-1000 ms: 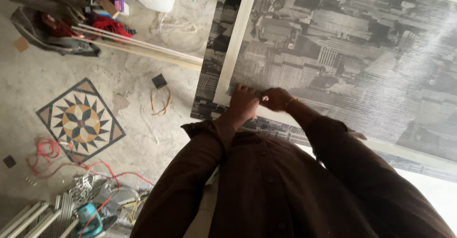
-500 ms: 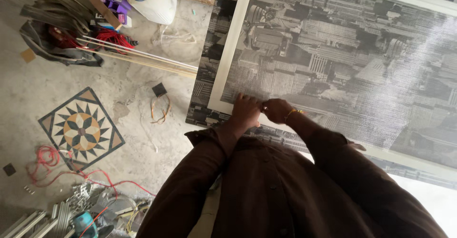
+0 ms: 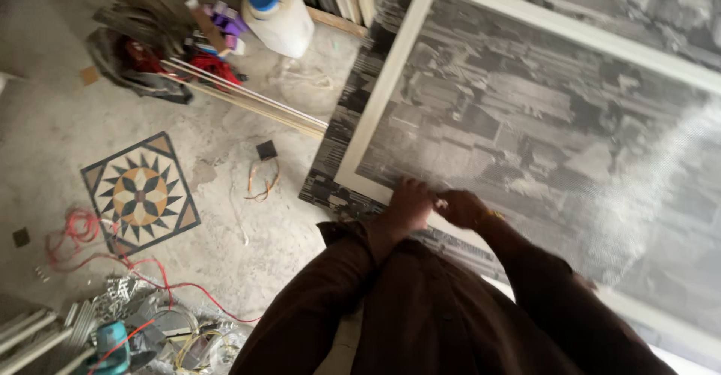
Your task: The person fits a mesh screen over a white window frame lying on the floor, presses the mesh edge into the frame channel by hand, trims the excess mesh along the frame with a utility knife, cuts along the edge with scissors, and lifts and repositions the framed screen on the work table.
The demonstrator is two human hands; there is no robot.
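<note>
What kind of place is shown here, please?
Probably a framing or carpentry workshop. A large grey picture lies in a pale frame, wooden strips lie on the concrete floor, and a power tool sits among red cable.

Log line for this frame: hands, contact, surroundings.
left hand: on print edge | right hand: same edge, beside left | grip: unclear | floor: white jug, red cable

Grey-and-black printed panel with a white frame — brown sleeves, multicoloured star-patterned floor tile.
</note>
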